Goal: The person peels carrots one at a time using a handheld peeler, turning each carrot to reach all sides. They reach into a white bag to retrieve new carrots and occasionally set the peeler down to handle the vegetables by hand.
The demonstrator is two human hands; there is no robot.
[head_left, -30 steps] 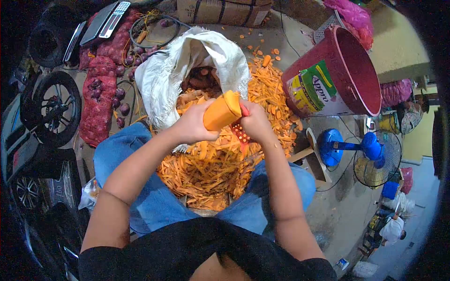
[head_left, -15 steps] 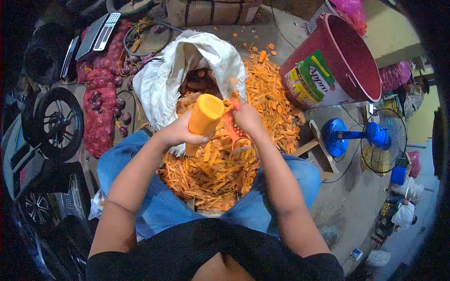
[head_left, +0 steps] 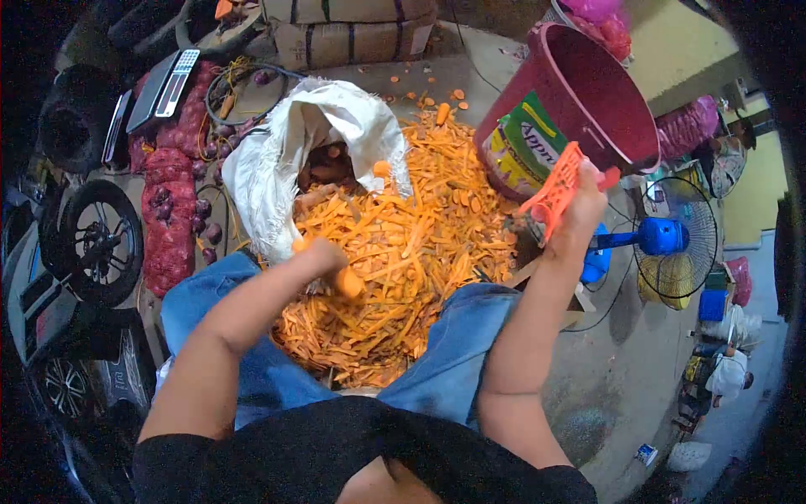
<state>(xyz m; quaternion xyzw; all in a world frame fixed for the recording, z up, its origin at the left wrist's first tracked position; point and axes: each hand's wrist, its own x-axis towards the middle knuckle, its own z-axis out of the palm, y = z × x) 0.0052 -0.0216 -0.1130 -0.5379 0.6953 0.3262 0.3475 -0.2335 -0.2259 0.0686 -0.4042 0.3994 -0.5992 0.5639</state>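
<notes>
My left hand [head_left: 321,257] is wrapped round a peeled carrot [head_left: 349,284], whose blunt end sticks out to the right above the heap. Raised at the right, in front of the maroon bucket [head_left: 495,139], my right hand [head_left: 581,212] grips an orange-red plastic peeler [head_left: 556,195]. Long orange carrot peelings [head_left: 361,323] are piled between my knees and spread toward the bucket. A white woven sack [head_left: 260,181] lies open beyond my left hand, with unpeeled carrots [head_left: 323,164] in its dark mouth.
Red net bags of onions [head_left: 168,252] lie at the left, with a scale [head_left: 164,92] on one. A blue fan [head_left: 663,237] stands at the right. Strapped cartons [head_left: 353,42] are at the back, motorbike wheels [head_left: 102,233] at far left. A person [head_left: 727,371] is far right.
My hands have moved apart. The left has lowered the carrot toward the heap and turned over it; the right has carried the peeler up and right, before the bucket. The view has shifted slightly.
</notes>
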